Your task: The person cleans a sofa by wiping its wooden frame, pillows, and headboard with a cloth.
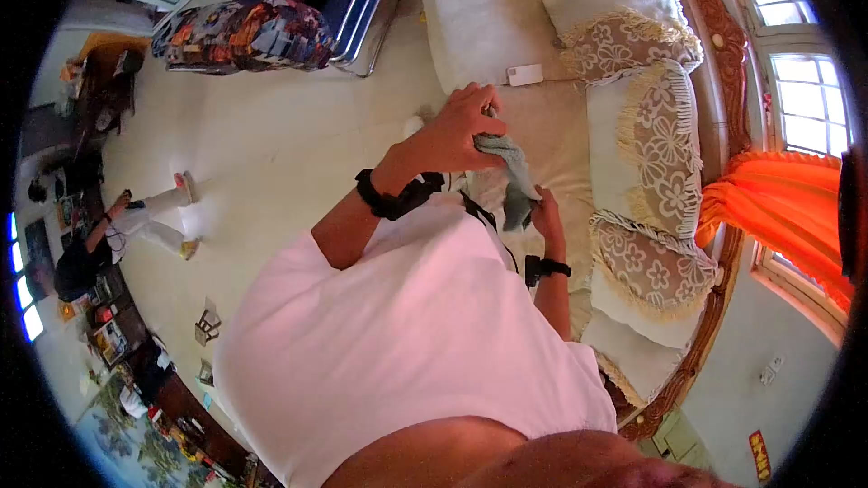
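A grey sock (509, 158), long and limp with a darker lower end, is stretched between my two hands above the sofa seat. My left hand (459, 131) grips its upper part, fingers bent around the fabric. Lower and to the right, my right hand (545, 215) pinches it near the dark end. Black straps circle both wrists. A pale rectangular phone (524, 74) lies on the sofa seat (556, 126) just past my left hand. Part of the seat is hidden behind my arms and white shirt.
Fringed, flower-patterned cushions (655, 136) line the sofa's carved wooden back. An orange curtain (778, 199) hangs by the windows. Folded blue padded furniture (339, 0) stands at the top with a patterned bundle (249, 36). Another person (99, 239) stands at far left near cluttered shelves.
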Tool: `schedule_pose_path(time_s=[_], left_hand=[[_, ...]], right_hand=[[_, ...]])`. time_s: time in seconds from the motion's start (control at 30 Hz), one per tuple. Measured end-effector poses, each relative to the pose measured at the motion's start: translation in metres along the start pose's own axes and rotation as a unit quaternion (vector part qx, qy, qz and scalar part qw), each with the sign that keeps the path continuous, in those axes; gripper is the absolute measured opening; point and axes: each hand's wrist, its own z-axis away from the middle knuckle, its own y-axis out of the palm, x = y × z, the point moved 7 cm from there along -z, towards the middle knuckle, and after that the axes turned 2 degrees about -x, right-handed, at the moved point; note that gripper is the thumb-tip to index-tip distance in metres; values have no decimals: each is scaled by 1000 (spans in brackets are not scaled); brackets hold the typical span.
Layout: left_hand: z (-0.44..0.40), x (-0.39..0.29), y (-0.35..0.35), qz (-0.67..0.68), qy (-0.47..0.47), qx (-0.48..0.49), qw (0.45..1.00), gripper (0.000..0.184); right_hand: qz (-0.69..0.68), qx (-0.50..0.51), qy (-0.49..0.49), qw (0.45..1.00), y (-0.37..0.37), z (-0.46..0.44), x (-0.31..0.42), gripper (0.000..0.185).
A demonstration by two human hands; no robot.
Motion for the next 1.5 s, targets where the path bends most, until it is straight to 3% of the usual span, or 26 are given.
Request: schedule_pose_path(time_s=[0.07,0.1,0.17,0.3,0.37,0.5,0.53,0.6,0.63,0.67,0.7,0.77,0.83,0.87,0.93,0.97,1.03,1.1,1.17,1.2,1.23,1.27,1.33,1.37,1.43,1.5], left_hand=[[-6,23,2,44,-6,62,997,34],[-9,32,0,50,-4,60,997,34],[-13,50,-9,39,47,69,996,28],[-6,132,-48,38,71,121,989,27],[9,181,-70,144,-88,223,960,31],[22,247,-143,194,-212,244,926,31],[21,262,-161,187,-211,222,933,29],[17,287,-182,167,-205,203,943,28],[16,303,-188,169,-205,210,941,28],[17,318,-187,145,-200,245,938,28],[18,334,-184,122,-193,277,933,28],[16,361,-174,79,-193,292,934,28],[4,375,-167,65,-261,330,905,36],[-6,380,-163,63,-263,330,905,36],[-13,389,-137,10,-232,467,853,50],[-24,397,-133,2,-236,467,852,50],[-45,405,-118,46,-180,516,836,61],[-73,426,-118,34,-118,398,909,61],[-122,421,-141,145,-198,377,893,72],[-154,403,-175,124,-266,359,886,70],[-179,394,-190,178,-274,306,894,68],[-203,389,-202,235,-266,253,900,66],[-243,381,-222,333,-238,171,896,63],[-259,384,-229,355,-234,153,892,62],[-281,396,-238,378,-232,130,887,59],[-298,413,-246,386,-236,124,883,56]], right_hand=[[345,-57,-141,926,21,28,80,35],[350,-59,-138,925,32,30,98,35],[266,-103,14,958,44,25,104,31],[326,-117,0,938,89,-15,103,33],[360,-39,49,931,119,-27,106,33],[468,8,87,879,147,-82,134,25],[428,-35,62,901,140,-96,128,23],[457,-161,-68,872,123,-126,130,23],[420,-103,67,899,100,-158,58,36],[224,-86,29,970,120,-159,117,34],[15,-55,2,998,148,-156,192,33],[-65,-45,37,996,178,-160,264,43],[-77,32,-9,996,202,-178,328,49],[-78,35,-9,996,211,-187,358,49],[-172,150,-100,969,242,-204,430,51],[-178,155,-104,966,248,-215,455,51],[-43,188,-155,969,259,-237,496,54],[119,44,-152,980,228,-284,445,48],[84,164,-229,956,260,-292,502,42],[82,226,-254,937,282,-297,538,40],[116,286,-250,918,302,-294,581,39],[114,276,-266,917,305,-298,611,39],[136,359,-382,841,320,-293,657,42],[137,350,-389,841,318,-305,666,42],[234,283,-529,765,309,-312,685,45],[284,229,-520,772,297,-331,697,58]])
